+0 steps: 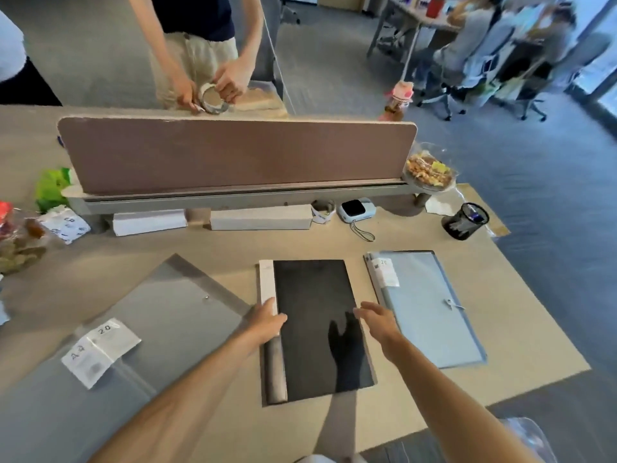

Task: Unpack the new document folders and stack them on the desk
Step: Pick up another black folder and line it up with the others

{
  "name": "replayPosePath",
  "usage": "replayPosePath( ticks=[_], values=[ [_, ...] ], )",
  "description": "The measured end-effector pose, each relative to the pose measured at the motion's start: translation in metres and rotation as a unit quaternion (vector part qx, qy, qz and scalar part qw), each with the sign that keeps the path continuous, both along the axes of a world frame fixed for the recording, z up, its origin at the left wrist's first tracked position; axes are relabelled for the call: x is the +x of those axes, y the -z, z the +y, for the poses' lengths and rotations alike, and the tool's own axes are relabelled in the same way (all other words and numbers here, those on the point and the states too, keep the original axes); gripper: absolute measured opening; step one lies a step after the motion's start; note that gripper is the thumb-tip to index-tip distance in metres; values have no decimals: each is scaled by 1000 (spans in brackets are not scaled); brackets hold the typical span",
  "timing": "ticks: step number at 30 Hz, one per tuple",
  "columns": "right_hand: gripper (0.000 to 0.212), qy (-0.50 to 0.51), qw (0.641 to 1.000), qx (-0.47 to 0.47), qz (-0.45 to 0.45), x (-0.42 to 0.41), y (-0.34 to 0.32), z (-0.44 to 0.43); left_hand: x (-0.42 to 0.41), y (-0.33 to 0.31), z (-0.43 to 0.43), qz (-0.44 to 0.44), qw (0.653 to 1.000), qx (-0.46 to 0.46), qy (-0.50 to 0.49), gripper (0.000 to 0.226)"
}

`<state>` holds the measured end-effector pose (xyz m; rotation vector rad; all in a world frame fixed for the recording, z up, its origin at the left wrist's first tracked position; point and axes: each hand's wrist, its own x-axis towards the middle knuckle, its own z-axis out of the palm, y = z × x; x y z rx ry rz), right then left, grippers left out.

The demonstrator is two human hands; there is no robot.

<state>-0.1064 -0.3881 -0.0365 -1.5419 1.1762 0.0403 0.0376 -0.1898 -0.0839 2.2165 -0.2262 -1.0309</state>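
Two sets of fingers are released: those of the left hand (268, 320) rested on the spine of the black folder (320, 345), those of the right hand (377, 320) held above its right edge. It lies on the desk (233, 248) between a grey folder (167, 315) and a blue folder (430, 305), unstacked; gripping both edges is judged next. Pens, seemingly, are kept in a mesh cup (464, 222).

Premises: open-plan office. Evidence: beige tabletop (207, 248) fitted with a brown fabric divider panel (233, 155); black mesh pen cup (464, 222); grey-blue carpet floor (534, 155); wheeled office chairs (532, 106) at a second tabletop (430, 25) with seated people (467, 45).
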Motion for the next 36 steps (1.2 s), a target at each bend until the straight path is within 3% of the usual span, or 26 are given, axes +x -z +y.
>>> replayPosePath(
  ticks=[6,13,18,21,26,30,32,36],
  values=[
    [37,42,999,-12,-18,-14,-1,-33,-21,-15,-45,-95,994,4,58,49],
    [35,54,997,-56,-28,-40,6,-114,-67,-22,-131,22,992,-26,123,50],
    [41,67,993,-97,-4,-73,16,-193,-101,-26,-199,93,993,-34,61,62],
    [49,20,991,-125,52,-90,42,-241,-114,-23,-231,110,993,-47,-5,64],
    [23,-52,984,-156,64,-98,55,-266,-131,-24,-257,120,984,-64,-112,56],
    [32,-61,987,-140,47,-100,54,-270,-134,-20,-261,145,960,-115,-211,80],
    [36,-52,990,-124,37,-99,49,-271,-137,-19,-261,170,945,-133,-245,74],
    [43,-57,995,-71,31,-94,48,-264,-136,-24,-248,201,922,-193,-268,39]
  ],
)
